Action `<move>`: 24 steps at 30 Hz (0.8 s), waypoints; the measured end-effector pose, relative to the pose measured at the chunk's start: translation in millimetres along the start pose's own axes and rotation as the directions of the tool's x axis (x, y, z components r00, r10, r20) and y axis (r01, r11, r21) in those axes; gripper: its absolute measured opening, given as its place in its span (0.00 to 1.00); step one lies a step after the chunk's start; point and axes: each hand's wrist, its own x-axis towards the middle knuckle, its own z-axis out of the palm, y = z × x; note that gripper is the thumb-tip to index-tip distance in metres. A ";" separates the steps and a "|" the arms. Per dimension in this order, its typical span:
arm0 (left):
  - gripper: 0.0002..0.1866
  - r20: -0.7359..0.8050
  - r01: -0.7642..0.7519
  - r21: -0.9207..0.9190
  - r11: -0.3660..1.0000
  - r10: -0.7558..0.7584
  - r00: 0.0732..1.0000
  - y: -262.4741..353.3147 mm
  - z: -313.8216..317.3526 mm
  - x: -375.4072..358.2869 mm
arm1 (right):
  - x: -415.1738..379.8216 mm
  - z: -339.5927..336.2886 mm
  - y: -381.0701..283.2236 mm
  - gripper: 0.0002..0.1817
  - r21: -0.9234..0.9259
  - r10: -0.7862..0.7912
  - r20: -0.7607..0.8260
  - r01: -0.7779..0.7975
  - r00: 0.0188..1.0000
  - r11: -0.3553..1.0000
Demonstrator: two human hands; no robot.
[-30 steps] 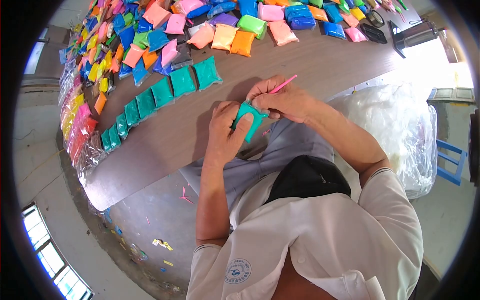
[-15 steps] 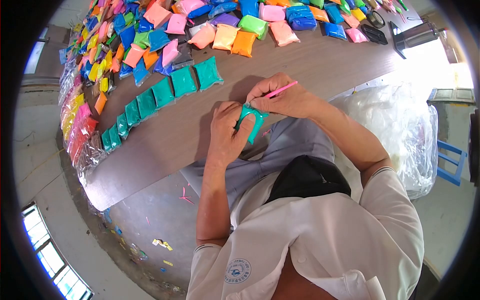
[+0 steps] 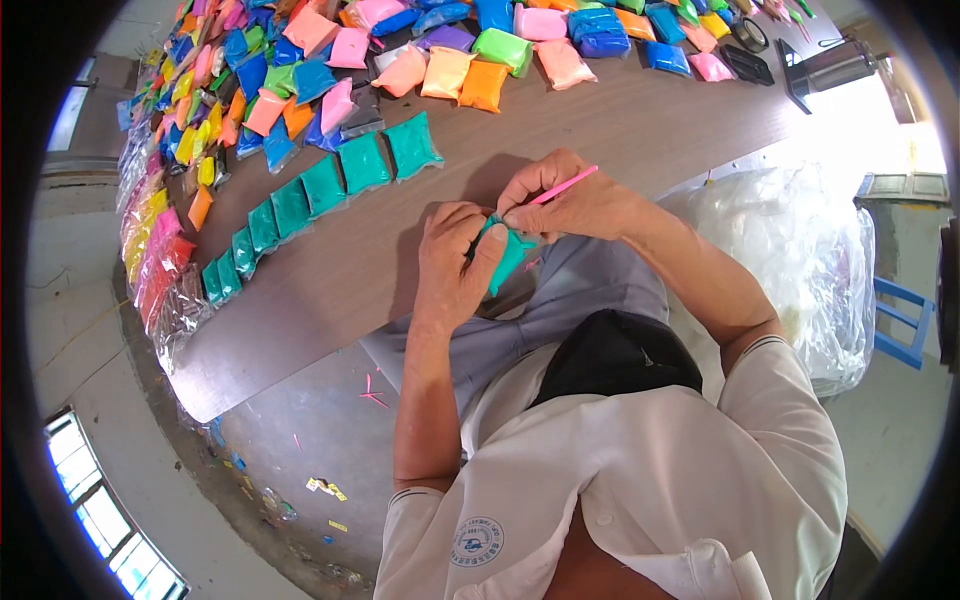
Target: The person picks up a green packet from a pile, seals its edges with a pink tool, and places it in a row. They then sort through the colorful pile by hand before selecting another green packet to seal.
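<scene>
A small teal packet (image 3: 508,262) is held near the table's front edge, above my lap. My left hand (image 3: 455,262) grips its left side, with the thumb lying across the front. At the packet's top edge, my right hand (image 3: 560,200) pinches with thumb and fingertips; a thin pink stick (image 3: 565,186) is also held in that hand, pointing up to the right. What the right fingertips do at the packet is partly hidden. Further left, a row of similar teal packets (image 3: 322,184) lies on the table.
A heap of many-coloured packets (image 3: 480,86) covers the table's far side. Clear plastic bags (image 3: 180,300) lie at the left edge. A black tape roll (image 3: 750,36) and a metal cylinder (image 3: 840,68) stand at far right. A large clear bag (image 3: 790,270) sits right of me, beside a blue stool (image 3: 905,320).
The teal packet has tilted, and my left thumb has shifted up over it. My right fingers have moved slightly at its top edge; the pink stick has turned a little.
</scene>
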 end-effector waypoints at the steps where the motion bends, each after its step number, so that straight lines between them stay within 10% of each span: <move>1: 0.17 0.004 -0.008 0.006 1.000 0.008 1.000 0.3 -0.1 0.2 | -0.1 -0.1 -0.3 0.09 -0.006 0.010 0.002 -0.010 1.000 1.000; 7: 0.17 0.011 -0.027 0.040 0.999 0.026 1.000 -0.2 0.8 0.0 | 0.9 0.3 2.1 0.11 -0.234 -0.140 0.002 0.136 0.990 0.963; 24: 0.17 -0.003 0.024 -0.030 0.999 -0.024 1.000 4.2 -1.5 0.5 | -3.8 11.4 5.0 0.05 -0.148 -0.173 -0.059 0.162 0.983 0.976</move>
